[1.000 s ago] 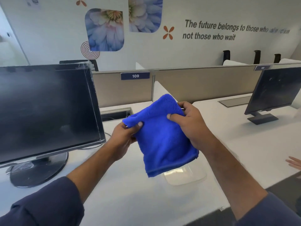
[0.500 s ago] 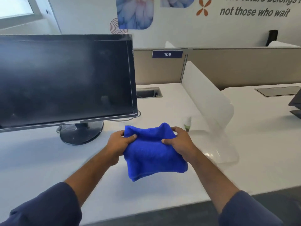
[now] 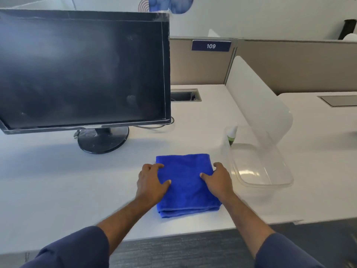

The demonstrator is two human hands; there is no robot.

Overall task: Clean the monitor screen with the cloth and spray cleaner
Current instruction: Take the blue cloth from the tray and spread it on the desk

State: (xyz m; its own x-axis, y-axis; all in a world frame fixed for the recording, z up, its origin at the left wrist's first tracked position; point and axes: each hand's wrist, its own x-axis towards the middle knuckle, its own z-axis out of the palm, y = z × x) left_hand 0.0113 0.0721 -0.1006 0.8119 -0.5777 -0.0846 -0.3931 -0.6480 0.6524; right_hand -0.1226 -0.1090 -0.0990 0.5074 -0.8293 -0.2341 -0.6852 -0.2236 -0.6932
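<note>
A folded blue cloth lies flat on the white desk, in front of me. My left hand grips its left edge and my right hand its right edge, thumbs on top and fingers curled at the sides. The black monitor stands at the back left on a round base, its dark screen showing faint smudges. A small clear spray bottle with a green band stands upright to the right of the cloth, partly behind a clear container.
A clear plastic container sits right of the cloth. Behind it a white divider panel runs toward the beige partition marked 109. A cable slot opens behind the monitor. The desk's front edge is just below the cloth.
Both hands have lowered the cloth from chest height onto the desk, where it now lies flat. My view has tipped downward and to the left.
</note>
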